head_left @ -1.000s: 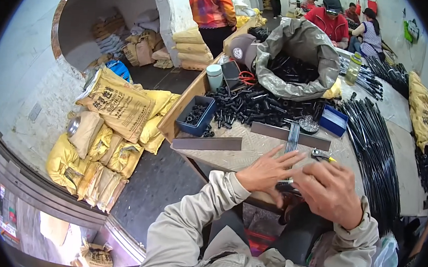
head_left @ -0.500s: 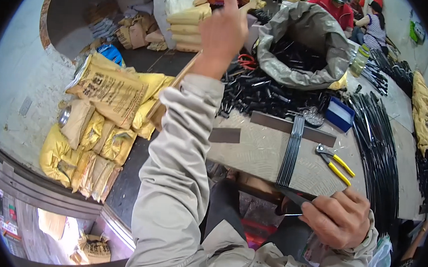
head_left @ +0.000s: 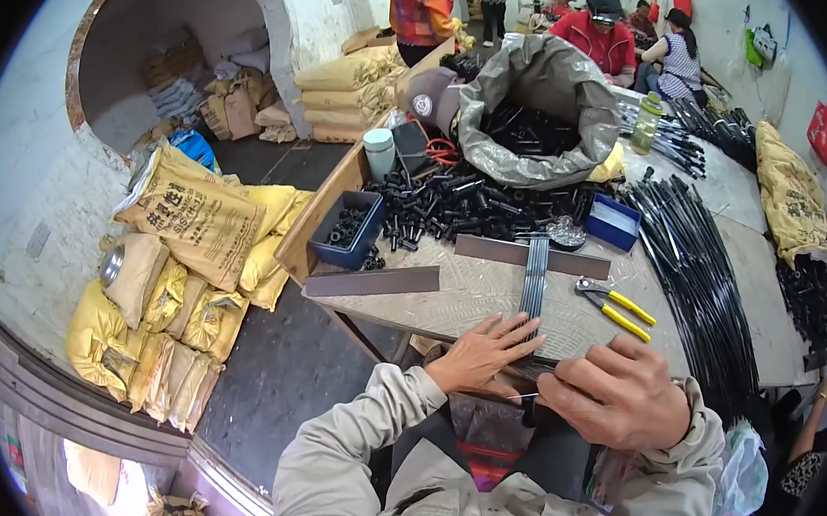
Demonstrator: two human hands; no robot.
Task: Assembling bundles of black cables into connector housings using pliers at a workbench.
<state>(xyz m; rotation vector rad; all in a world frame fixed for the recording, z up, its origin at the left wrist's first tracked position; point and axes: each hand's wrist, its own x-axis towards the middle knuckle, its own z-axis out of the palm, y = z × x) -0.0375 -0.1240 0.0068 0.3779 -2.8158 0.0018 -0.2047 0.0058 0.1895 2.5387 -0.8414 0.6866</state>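
A row of thin black rods lies side by side at the table's near edge, crossing a flat dark metal strip. My left hand rests with fingers spread, its fingertips on the near end of the rods. Just to the right, my right hand is closed, with a thin shiny metal rod sticking out of its fingers toward the left; the rest of it is hidden in the fist. Yellow-handled cutting pliers lie on the table beyond my right hand.
Another flat strip and a blue bin of small black parts are at left. Behind lie a black parts pile and a grey sack. Long black rods and a small blue box are at right. People sit farther back.
My left hand has come down from high over the table onto the rods. My right hand has shifted slightly left, still closed. The view has turned, showing more of the table's left side.
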